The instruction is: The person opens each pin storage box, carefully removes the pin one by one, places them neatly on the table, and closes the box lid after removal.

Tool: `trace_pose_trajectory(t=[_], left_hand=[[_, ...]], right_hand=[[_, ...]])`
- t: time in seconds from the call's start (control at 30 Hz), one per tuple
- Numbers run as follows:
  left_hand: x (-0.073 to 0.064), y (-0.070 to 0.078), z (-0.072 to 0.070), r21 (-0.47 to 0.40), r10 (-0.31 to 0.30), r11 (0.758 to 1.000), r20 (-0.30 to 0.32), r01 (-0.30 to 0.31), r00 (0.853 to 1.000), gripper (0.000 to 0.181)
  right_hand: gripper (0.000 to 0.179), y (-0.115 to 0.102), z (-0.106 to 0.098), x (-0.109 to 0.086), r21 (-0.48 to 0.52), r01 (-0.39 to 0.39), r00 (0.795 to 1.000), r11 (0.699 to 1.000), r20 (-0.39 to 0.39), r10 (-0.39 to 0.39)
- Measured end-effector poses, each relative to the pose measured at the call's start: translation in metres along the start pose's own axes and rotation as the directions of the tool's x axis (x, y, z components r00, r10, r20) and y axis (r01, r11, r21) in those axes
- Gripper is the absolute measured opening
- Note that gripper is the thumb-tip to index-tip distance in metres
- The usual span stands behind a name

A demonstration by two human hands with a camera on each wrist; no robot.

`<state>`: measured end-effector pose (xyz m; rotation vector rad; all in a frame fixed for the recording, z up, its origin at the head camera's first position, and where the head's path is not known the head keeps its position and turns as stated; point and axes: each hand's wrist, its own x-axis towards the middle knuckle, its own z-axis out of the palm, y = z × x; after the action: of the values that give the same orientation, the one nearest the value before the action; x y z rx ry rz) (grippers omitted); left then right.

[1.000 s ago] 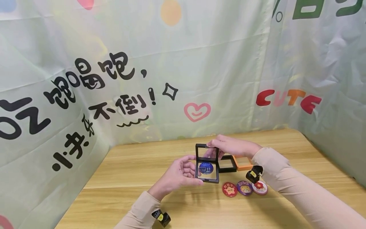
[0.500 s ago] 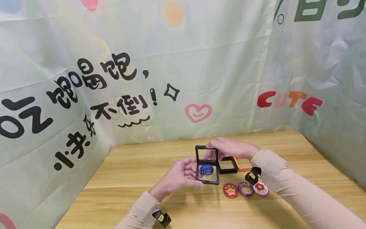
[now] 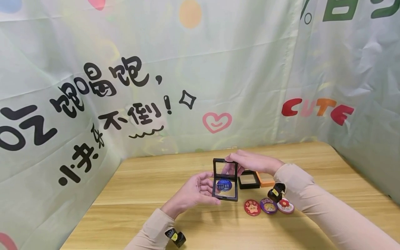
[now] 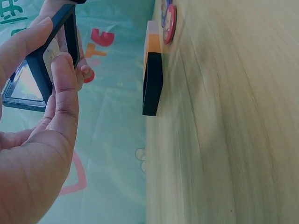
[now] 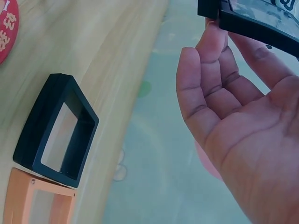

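Observation:
A black hinged display case point(image 3: 225, 177) with clear windows stands unfolded above the table, its lid tilted up. A round blue badge point(image 3: 224, 185) lies against the window of the lower half. My left hand point(image 3: 194, 193) grips that lower half at its left side, thumb along the front corner and fingers behind. My right hand point(image 3: 253, 162) holds the lid at its upper right corner. In the left wrist view the fingers point(image 4: 64, 88) press the edge of the case. In the right wrist view the other fingers point(image 5: 189, 77) curl loosely below the case's dark rim point(image 5: 257, 30).
On the wooden table point(image 3: 150, 198), behind the raised case, a second black case point(image 3: 257, 181) lies beside an orange one point(image 3: 267, 184). Nearer sit a red star badge point(image 3: 252, 207), a purple bear badge point(image 3: 268, 206) and a white badge with a red flower point(image 3: 285, 207). Printed cloth point(image 3: 250, 86) hangs around.
The display case has shifted very slightly left. Both hands keep their hold, and the lid stays at about the same tilt.

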<state>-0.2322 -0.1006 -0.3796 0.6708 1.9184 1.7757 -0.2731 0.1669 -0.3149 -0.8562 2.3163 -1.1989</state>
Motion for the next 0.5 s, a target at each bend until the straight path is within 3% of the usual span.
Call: trace_pose_trajectory(t=[0.17,0.33,0.4,0.5], left_hand=[[0.0004,0.0011,0.0025,0.018,0.016,1.0,0.023,-0.017,1.0,0.079],[0.0003,0.0002,0.0024,0.007,0.007,1.0,-0.026,-0.006,1.0,0.077],[0.0008,-0.0009,0.0014,0.003,0.009,1.0,-0.051,-0.009,0.999,0.077],[0.0014,-0.0019,-0.001,-0.005,0.008,1.0,-0.084,-0.008,0.996,0.078]], right_hand=[[0.054,0.0008,0.0021,0.0003,0.0,-0.025,0.999,1.0,-0.027,0.025],[0.05,0.0003,0.002,-0.0011,-0.046,-0.086,0.99,0.995,-0.116,0.081],[0.05,0.0007,0.0011,-0.0006,-0.054,-0.069,0.991,0.996,-0.117,0.063],[0.051,0.0014,-0.0009,0.0012,-0.044,0.016,0.996,0.999,-0.089,-0.02]])
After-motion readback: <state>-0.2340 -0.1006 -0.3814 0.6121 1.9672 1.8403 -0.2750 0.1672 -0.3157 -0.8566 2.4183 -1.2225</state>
